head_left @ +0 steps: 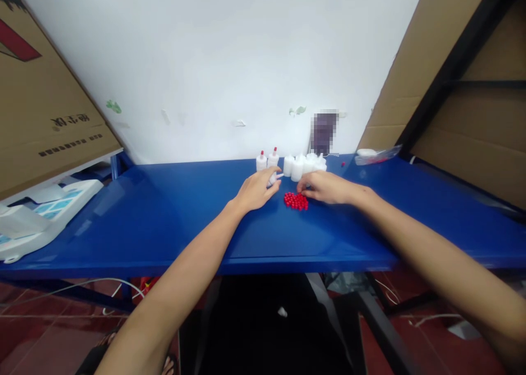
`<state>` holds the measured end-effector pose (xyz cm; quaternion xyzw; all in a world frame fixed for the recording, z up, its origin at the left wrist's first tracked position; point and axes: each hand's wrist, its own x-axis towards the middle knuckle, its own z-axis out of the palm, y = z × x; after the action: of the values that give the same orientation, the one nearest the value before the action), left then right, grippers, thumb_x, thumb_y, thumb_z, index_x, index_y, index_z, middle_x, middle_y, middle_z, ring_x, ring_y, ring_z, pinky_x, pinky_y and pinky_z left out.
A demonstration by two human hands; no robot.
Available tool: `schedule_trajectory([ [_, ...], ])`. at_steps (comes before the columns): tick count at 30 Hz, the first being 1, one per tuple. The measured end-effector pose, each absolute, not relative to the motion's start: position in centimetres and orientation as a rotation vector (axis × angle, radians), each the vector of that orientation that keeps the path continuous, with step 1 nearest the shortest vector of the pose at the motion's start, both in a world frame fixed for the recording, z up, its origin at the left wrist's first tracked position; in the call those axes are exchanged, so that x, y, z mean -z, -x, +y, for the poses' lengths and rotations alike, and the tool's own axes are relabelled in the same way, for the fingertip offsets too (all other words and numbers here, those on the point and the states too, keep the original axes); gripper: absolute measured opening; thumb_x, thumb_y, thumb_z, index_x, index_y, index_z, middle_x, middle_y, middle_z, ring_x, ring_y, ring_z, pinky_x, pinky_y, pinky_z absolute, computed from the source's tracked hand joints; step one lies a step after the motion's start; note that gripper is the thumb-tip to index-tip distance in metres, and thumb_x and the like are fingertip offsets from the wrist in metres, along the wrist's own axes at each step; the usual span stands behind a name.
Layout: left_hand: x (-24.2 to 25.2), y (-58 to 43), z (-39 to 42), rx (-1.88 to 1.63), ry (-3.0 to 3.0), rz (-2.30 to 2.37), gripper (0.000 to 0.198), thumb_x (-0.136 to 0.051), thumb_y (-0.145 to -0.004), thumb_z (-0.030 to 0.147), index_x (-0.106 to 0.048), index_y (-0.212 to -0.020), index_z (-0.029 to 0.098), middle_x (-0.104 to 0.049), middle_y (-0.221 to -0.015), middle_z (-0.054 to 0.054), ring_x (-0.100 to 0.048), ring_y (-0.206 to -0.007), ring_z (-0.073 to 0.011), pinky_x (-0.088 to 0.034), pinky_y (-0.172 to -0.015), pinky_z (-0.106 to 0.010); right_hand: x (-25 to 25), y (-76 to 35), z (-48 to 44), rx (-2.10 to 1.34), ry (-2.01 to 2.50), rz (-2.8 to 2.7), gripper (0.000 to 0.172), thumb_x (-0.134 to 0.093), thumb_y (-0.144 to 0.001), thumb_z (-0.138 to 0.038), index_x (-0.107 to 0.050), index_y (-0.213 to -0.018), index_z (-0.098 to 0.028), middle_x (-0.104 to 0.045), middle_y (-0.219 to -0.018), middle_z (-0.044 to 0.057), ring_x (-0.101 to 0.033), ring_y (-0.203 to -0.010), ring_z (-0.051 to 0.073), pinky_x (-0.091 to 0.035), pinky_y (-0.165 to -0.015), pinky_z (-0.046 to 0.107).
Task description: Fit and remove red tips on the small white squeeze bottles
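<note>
My left hand [258, 189] is closed around a small white squeeze bottle [272, 180], tilted so that its bare pointed nozzle faces right. My right hand [322, 187] reaches down to a pile of small red caps [295, 200] on the blue table. Its fingertips are pinched together at the pile's upper right edge, and what lies between them is hidden. Just behind my left hand stand two white bottles with red tips, the nearer-left bottle [261, 161] and its neighbour [273, 158]. Several white bottles without red tips [296, 169] are grouped behind my right hand.
The blue table [172, 216] meets a white wall [205, 62]. A white device [53, 216] sits at the left, below a large cardboard box [53, 90]. At the back right lie a clear plastic bag [378, 155] and one stray red cap [343, 164].
</note>
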<state>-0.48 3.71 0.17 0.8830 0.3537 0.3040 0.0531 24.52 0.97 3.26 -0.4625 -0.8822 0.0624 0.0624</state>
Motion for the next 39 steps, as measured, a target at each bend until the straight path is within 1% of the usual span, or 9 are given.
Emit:
schedule_trajectory([
  [5,-0.6,0.0,3.0,-0.907,-2.701,1.025,0.034,-0.055,-0.100,0.037,-0.058,-0.130,0.022,-0.074,-0.119,-0.008,-0.071,-0.102,-0.0260,-0.054,-0.087,-0.037,-3.8,-24.4,0.1,-0.149,1.190,-2.486,0.029,-0.049,-0.100,-0.028,-0.072,-0.113,-0.017,-0.076,-0.107,0.010,-0.068,-0.089,0.021,-0.048,-0.081,0.033],
  [8,-0.8,-0.8,2.4,-0.863,-2.747,0.936,0.037,-0.057,-0.100,0.040,-0.057,-0.132,0.021,-0.074,-0.114,-0.009,-0.071,-0.094,-0.0243,-0.053,-0.081,-0.034,-4.2,-23.7,-0.7,-0.217,1.045,-2.388,0.033,-0.046,-0.104,-0.039,-0.071,-0.109,-0.017,-0.073,-0.089,0.006,-0.062,-0.074,0.017,-0.044,-0.071,0.031],
  [12,-1.0,-1.3,2.0,-0.849,-2.779,0.878,0.039,-0.057,-0.101,0.041,-0.055,-0.133,0.020,-0.074,-0.111,-0.010,-0.071,-0.092,-0.0233,-0.052,-0.077,-0.032,-4.3,-23.2,-1.1,-0.232,1.013,-2.320,0.034,-0.046,-0.104,-0.043,-0.068,-0.093,-0.019,-0.059,-0.067,-0.001,-0.049,-0.060,0.014,-0.035,-0.061,0.030],
  [16,-0.9,-1.1,2.2,-0.849,-2.742,0.946,0.035,-0.057,-0.101,0.045,-0.058,-0.126,0.021,-0.074,-0.103,-0.007,-0.071,-0.086,-0.0226,-0.050,-0.072,-0.031,-4.3,-23.4,-0.9,-0.235,1.067,-2.319,0.035,-0.045,-0.104,-0.047,-0.064,-0.094,-0.020,-0.060,-0.068,0.000,-0.050,-0.061,0.015,-0.036,-0.063,0.030],
  [21,-1.0,-1.0,2.3,-0.919,-2.672,0.976,0.036,-0.060,-0.100,0.046,-0.058,-0.126,0.021,-0.074,-0.101,-0.007,-0.071,-0.086,-0.0237,-0.051,-0.076,-0.033,-4.8,-23.5,-1.1,-0.141,1.144,-2.221,0.034,-0.040,-0.105,-0.047,-0.058,-0.095,-0.021,-0.064,-0.075,0.002,-0.054,-0.066,0.017,-0.038,-0.068,0.031],
  [26,-1.2,-1.1,2.2,-0.969,-2.626,1.020,0.035,-0.058,-0.100,0.050,-0.060,-0.120,0.021,-0.073,-0.097,-0.005,-0.068,-0.081,-0.0221,-0.051,-0.073,-0.032,-5.0,-23.3,-1.5,-0.241,1.164,-2.287,0.034,-0.048,-0.101,-0.053,-0.060,-0.095,-0.021,-0.054,-0.059,-0.003,-0.046,-0.055,0.015,-0.034,-0.059,0.030],
  [31,-1.3,-1.1,2.2,-0.969,-2.613,1.025,0.036,-0.056,-0.101,0.051,-0.060,-0.121,0.022,-0.073,-0.098,-0.006,-0.069,-0.083,-0.0227,-0.050,-0.075,-0.032,-4.9,-23.0,-1.9,-0.292,1.120,-2.284,0.034,-0.044,-0.103,-0.050,-0.062,-0.099,-0.022,-0.050,-0.057,-0.005,-0.041,-0.053,0.014,-0.032,-0.057,0.028],
  [36,-1.2,-1.1,2.4,-0.959,-2.570,1.079,0.056,-0.059,-0.099,0.053,-0.046,-0.145,0.024,-0.074,-0.108,-0.008,-0.071,-0.094,-0.0265,-0.052,-0.082,-0.036,-5.3,-23.6,-1.5,-0.066,1.249,-2.173,0.031,-0.041,-0.103,-0.041,-0.062,-0.095,-0.020,-0.060,-0.065,0.001,-0.053,-0.060,0.017,-0.037,-0.064,0.029],
  [39,-0.9,-0.8,2.8,-1.002,-2.567,1.124,0.044,-0.055,-0.101,0.051,-0.054,-0.134,0.022,-0.073,-0.104,-0.008,-0.070,-0.093,-0.0256,-0.051,-0.083,-0.036,-5.3,-24.5,-0.8,0.144,1.475,-2.072,0.025,-0.043,-0.099,-0.031,-0.063,-0.093,-0.018,-0.066,-0.070,0.006,-0.057,-0.065,0.021,-0.036,-0.065,0.032],
])
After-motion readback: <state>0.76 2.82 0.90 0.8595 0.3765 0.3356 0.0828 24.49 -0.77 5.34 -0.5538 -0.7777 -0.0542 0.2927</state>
